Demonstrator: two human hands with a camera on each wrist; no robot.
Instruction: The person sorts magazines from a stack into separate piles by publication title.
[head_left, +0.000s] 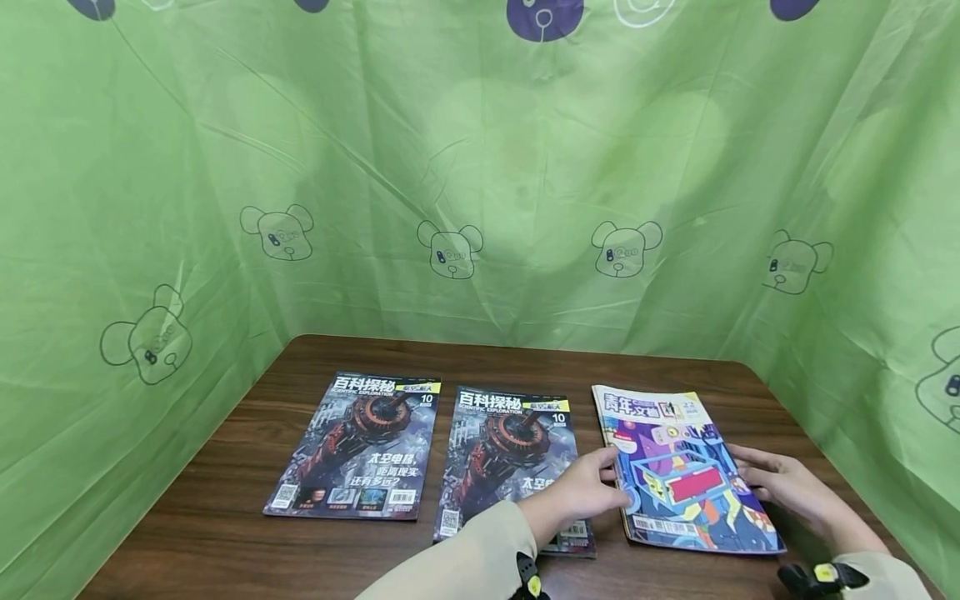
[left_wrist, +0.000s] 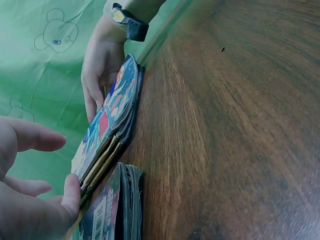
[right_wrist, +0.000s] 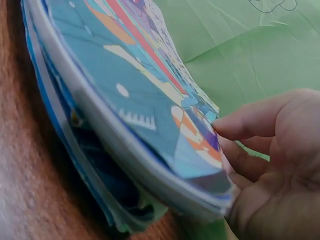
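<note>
A stack of magazines [head_left: 697, 483] lies at the right of the table, with a purple and blue illustrated cover on top. The right wrist view shows at least two layers in this magazine stack [right_wrist: 135, 100], with a gap between them. My left hand [head_left: 581, 492] touches the stack's left edge, its thumb and fingers apart in the left wrist view. On the opposite side, my right hand [head_left: 787, 492] touches the right edge with its fingertips, fingers loosely bent. Partly hidden under my left forearm is a dark space-themed magazine [head_left: 502, 450].
Another dark magazine [head_left: 352, 450] with the same cover lies farther left on the brown wooden table [head_left: 225, 492]. A green curtain [head_left: 525, 167] with bear drawings hangs behind the table and along both sides. Each wrist wears a black strap.
</note>
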